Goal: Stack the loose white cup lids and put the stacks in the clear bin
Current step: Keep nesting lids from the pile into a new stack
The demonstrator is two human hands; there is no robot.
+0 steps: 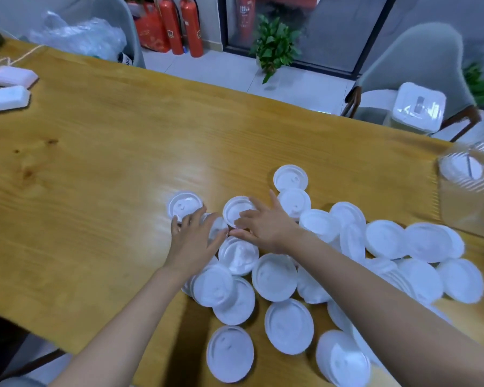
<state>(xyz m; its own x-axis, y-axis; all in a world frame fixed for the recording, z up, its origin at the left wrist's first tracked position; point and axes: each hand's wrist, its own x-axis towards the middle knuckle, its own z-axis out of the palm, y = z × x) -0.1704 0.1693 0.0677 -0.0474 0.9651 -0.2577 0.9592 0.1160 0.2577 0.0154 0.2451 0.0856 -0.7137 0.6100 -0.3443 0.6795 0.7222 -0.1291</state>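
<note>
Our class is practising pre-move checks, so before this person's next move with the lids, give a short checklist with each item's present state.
1. Loose white round plastic cup lids within reach: ok, scattered around both hands.
2. Hands free: ok, left hand and right hand lie spread on lids, gripping no stack.
3. Lids facing one way: not ok, some seem rim up, others dome up.
4. Clear plastic bin ready: cannot tell, blurred at the picture's right edge.
5. Bare space on the yellow wooden table for stacking: ok, left of the pile.
</note>
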